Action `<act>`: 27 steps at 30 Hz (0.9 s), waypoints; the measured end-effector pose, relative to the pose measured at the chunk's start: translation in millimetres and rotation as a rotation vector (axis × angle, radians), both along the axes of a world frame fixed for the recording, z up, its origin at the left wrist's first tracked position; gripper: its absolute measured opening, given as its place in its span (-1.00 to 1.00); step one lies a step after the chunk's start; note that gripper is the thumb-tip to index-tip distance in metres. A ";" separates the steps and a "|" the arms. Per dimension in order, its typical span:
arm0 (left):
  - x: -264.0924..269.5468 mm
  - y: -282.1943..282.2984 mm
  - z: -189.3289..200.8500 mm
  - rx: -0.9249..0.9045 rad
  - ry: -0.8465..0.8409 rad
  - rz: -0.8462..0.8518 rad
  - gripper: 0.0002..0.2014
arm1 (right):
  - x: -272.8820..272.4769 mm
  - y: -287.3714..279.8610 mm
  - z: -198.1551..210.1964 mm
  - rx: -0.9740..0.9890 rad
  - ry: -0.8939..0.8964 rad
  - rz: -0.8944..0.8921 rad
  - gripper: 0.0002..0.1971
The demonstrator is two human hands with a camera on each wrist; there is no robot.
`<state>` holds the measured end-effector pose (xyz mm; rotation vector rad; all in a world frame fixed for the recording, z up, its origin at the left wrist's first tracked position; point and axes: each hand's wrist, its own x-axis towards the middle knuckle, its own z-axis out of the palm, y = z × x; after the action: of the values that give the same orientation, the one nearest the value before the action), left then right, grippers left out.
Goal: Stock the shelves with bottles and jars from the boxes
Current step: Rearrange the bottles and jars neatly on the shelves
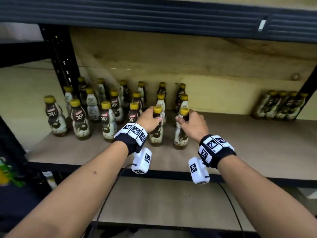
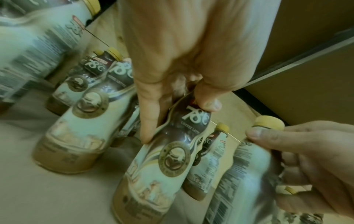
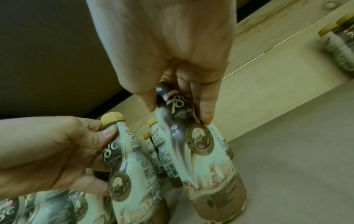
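Two coffee bottles with yellow caps and brown-and-cream labels stand upright at the front of the wooden shelf (image 1: 240,134). My left hand (image 1: 149,120) grips the neck of the left bottle (image 1: 156,133), fingers and thumb curled round it just under the cap. My right hand (image 1: 190,123) grips the neck of the right bottle (image 1: 181,134) the same way. In the left wrist view the left hand (image 2: 178,94) holds its bottle (image 2: 159,163) by the dark upper part. In the right wrist view the right hand (image 3: 178,94) holds its bottle (image 3: 206,154) likewise.
Several matching bottles (image 1: 82,117) stand in rows to the left and behind the two held ones. Another small group (image 1: 279,105) leans at the far right against the back wall. A black upright post (image 1: 60,66) bounds the left. A lower shelf (image 1: 163,203) sits below.
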<state>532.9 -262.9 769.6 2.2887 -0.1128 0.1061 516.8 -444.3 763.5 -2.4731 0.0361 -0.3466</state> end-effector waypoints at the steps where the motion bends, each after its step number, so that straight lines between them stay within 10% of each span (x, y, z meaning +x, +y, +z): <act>1: -0.4 2.5 1.1 -0.010 0.005 0.004 -0.59 | -1.3 0.9 0.8 -0.016 0.001 -0.010 -0.60; 27: -3.5 -12.4 -6.8 0.019 -0.018 0.119 -0.61 | 1.9 -9.1 18.1 -0.004 0.157 0.098 -0.63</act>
<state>529.4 -275.3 762.7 2.3134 0.0128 0.1881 518.7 -453.4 781.6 -2.4904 -0.0207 -0.1098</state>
